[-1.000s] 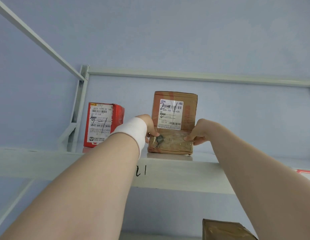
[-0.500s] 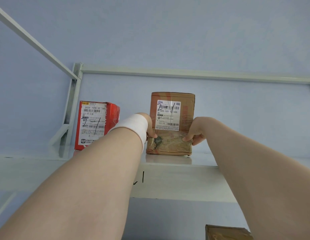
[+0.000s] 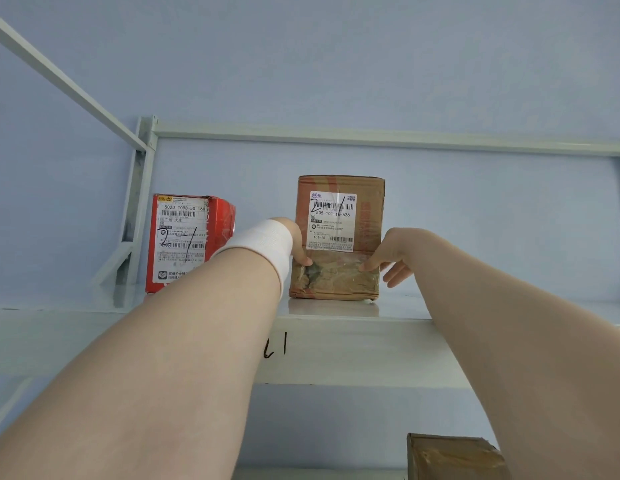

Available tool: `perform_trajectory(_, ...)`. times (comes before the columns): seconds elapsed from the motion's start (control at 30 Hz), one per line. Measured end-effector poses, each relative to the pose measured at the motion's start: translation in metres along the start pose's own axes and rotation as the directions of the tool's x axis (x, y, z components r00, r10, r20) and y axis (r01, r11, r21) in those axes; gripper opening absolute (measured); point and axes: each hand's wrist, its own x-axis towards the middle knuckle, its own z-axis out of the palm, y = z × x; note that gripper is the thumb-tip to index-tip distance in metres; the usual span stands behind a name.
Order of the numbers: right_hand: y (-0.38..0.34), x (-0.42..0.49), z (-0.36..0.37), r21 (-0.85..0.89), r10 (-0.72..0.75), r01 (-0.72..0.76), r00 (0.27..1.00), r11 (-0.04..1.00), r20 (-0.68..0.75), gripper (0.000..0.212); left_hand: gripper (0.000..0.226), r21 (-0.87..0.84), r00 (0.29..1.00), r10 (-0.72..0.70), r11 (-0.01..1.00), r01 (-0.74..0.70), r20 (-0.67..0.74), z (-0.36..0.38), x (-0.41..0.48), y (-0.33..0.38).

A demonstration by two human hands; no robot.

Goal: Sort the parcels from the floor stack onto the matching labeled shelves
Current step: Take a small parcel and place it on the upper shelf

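Backdrop: a pale blue wall [image 3: 336,64] is seen behind a light metal shelf [image 3: 353,355], viewed from below.
Left fingers: the thumb of the left hand [image 3: 296,242] is pressed on the lower front of the brown parcel [image 3: 338,280], at its left edge. The other fingers are hidden behind that edge, so the parcel appears to be pinched there.
Right fingers: the thumb of the right hand [image 3: 393,252] is laid on the front near the right edge, while the fingers [image 3: 398,277] are spread and slack beside the parcel — not closed on it.
Left wrist: a white wristband [image 3: 263,244] is worn.
Brown parcel: it is stood upright on the shelf, with its white label turned outward and marked "2 1" by hand.
Shelf edge: a handwritten mark [image 3: 277,346] is partly covered by the left forearm.
Neighbour: a red parcel [image 3: 184,244] is stood upright to the left, apart from the brown one and likewise marked "2 1".
Below: a cardboard box [image 3: 450,459] is seen on the lower level — only its top.
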Motion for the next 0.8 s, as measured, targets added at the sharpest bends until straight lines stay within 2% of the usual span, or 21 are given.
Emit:
perform_trajectory(0.17,-0.003,-0.011,-0.006,-0.094,0.002,-0.011,0.995,0.996,-0.095,0.064,0.052,-0.050,0.996,0.063,0.997,-0.066,-0.069,-0.008,-0.008,0.002)
perform_trajectory(0.3,-0.001,-0.025,-0.003,-0.147,-0.007,-0.015,0.989,0.989,-0.147,0.060,0.049,-0.086,0.989,0.041,0.995,-0.053,-0.144,-0.007,-0.021,0.000)
perform_trajectory(0.37,0.003,-0.036,-0.001,-0.127,-0.024,-0.002,0.979,0.992,-0.202,0.055,0.050,-0.097,0.984,0.020,0.995,-0.038,-0.174,-0.006,-0.033,-0.001)
perform_trajectory(0.57,0.014,-0.083,-0.001,0.004,-0.086,0.090,0.967,0.996,-0.240,0.034,0.045,-0.225,0.972,-0.036,0.974,-0.018,-0.233,-0.004,-0.092,-0.005)
perform_trajectory(0.67,0.025,-0.108,-0.001,0.059,-0.124,0.147,0.948,0.987,-0.293,0.039,0.023,-0.269,0.950,-0.042,0.962,-0.045,-0.309,-0.002,-0.126,-0.003)
perform_trajectory(0.73,0.033,-0.128,0.002,0.101,-0.136,0.178,0.935,0.979,-0.327,0.052,0.020,-0.299,0.942,-0.045,0.952,-0.060,-0.333,0.003,-0.149,0.001)
perform_trajectory(0.8,0.040,-0.148,0.003,0.131,-0.147,0.200,0.931,0.971,-0.334,0.055,0.023,-0.338,0.948,-0.055,0.939,-0.057,-0.313,0.006,-0.174,0.005)
